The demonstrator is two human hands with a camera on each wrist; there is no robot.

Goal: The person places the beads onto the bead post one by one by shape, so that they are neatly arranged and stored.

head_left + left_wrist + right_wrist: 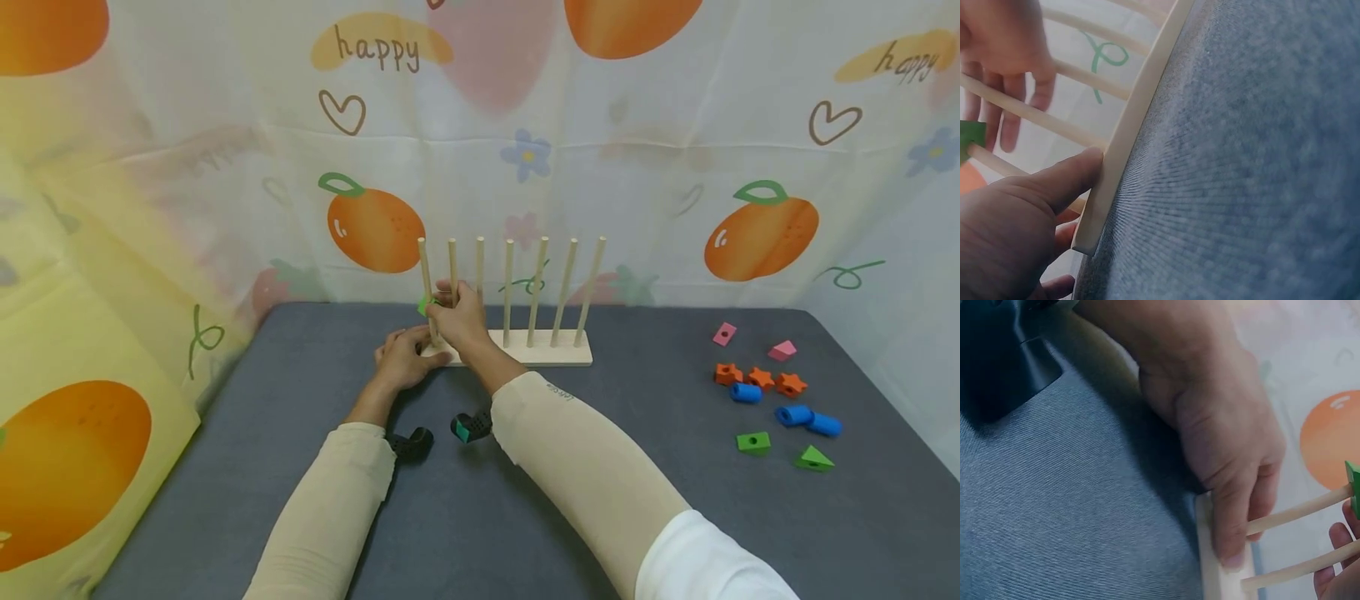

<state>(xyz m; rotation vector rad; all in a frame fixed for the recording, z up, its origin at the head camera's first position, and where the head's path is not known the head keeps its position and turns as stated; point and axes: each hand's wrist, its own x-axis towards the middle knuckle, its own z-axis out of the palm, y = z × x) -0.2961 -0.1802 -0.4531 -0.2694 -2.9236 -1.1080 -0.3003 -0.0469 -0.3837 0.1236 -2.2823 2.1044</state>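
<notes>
Holding one green block [423, 307], one rack [558, 353]

Smooth matt wooden peg rack [553, 356], rough-looking cloth tabletop [652, 392]

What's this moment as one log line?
left hand: holds rack base | right hand: at green block | green block: on leftmost peg
</notes>
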